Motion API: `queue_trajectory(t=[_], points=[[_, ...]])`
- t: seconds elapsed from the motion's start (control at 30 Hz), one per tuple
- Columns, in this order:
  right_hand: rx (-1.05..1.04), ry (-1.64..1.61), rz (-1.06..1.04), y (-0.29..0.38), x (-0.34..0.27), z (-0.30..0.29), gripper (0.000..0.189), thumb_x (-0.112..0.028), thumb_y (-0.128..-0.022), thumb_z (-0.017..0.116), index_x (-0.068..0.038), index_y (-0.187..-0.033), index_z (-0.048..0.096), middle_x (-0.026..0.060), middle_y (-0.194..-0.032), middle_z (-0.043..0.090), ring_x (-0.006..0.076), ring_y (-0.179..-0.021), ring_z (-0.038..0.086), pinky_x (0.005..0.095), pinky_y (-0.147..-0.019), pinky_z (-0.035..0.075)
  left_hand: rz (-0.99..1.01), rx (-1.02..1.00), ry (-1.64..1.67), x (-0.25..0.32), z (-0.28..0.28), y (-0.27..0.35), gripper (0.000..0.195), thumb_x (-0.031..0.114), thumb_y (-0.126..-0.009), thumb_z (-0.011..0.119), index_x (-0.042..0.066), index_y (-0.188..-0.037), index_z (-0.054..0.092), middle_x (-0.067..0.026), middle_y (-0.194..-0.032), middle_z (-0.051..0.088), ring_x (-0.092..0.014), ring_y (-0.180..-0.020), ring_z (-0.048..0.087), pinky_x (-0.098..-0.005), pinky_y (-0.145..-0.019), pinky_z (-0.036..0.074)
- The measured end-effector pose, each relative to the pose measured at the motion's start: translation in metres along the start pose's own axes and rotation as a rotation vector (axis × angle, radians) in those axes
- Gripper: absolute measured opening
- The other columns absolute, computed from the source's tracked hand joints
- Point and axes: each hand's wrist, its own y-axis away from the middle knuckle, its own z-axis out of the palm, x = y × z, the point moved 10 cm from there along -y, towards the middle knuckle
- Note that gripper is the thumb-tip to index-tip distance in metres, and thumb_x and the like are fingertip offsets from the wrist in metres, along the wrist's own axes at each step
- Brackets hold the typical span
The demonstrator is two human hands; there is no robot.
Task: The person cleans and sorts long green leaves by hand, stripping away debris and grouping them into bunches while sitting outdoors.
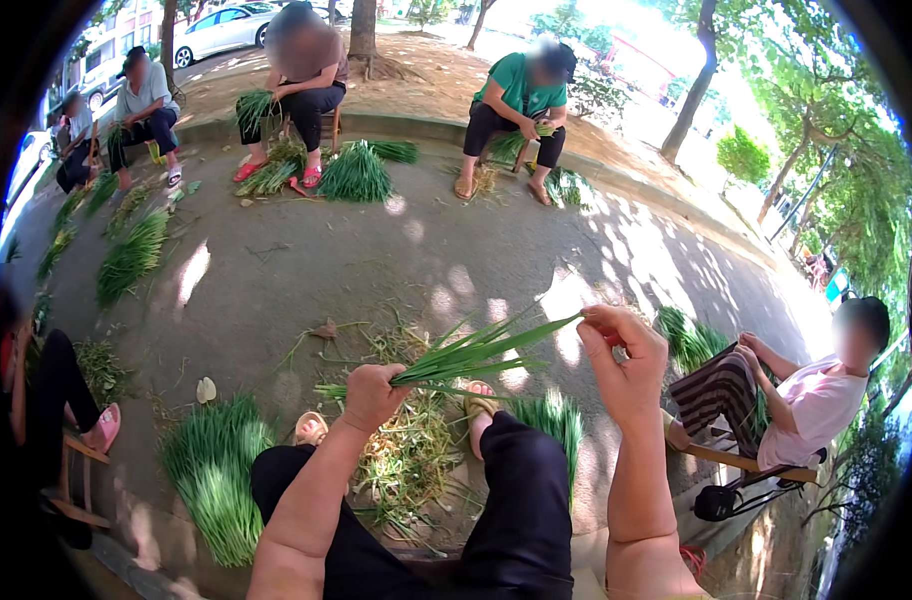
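Observation:
My left hand (pixel 375 396) is closed around a small bunch of long green leaves (pixel 471 352), likely garlic chives, held above the ground between my knees. At the upper right, my right hand (pixel 625 346) pinches the tip of one leaf of that bunch between thumb and fingertips. A heap of yellowed leaf scraps (pixel 407 465) lies on the pavement between my sandalled feet. A big pile of green chives (pixel 219 472) lies to the left of my left leg. Another chive pile (pixel 552 424) is partly hidden behind my right knee.
Several people sit around on low seats with chives, among them a person in a green shirt (pixel 529 97) and a person in a pink shirt (pixel 808 420) at right. More chive bundles (pixel 357 174) lie on the pavement. A kerb (pixel 426 127) and trees (pixel 362 30) stand beyond.

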Motion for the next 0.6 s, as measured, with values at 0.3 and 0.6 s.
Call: queue_trajectory(t=[0.3,0.6], points=[[-0.005,0.068,-0.059,0.002,-0.011,-0.006,0.012,-0.007,-0.078,0.068,0.0,-0.087,0.065,0.0056,-0.075,0.065,0.0075,-0.058,0.053,0.0203,-0.054,0.041,0.006,-0.029,-0.027,0.006,0.001,0.002,0.018,0.031,-0.075,0.065,0.013,-0.076,0.065,-0.0123,-0.059,0.055,-0.033,-0.06,0.057,-0.0422,-0.052,0.042],[0.318,-0.261,0.147,0.015,0.021,-0.029,0.009,-0.005,-0.083,0.062,0.0,-0.077,0.064,0.0017,-0.064,0.059,0.0057,-0.055,0.048,0.0195,-0.053,0.037,-0.134,0.023,0.196,-0.014,0.003,0.0,0.03,0.038,-0.079,0.065,0.009,-0.074,0.065,-0.0108,-0.054,0.053,-0.028,-0.05,0.055,-0.0382,-0.049,0.04]])
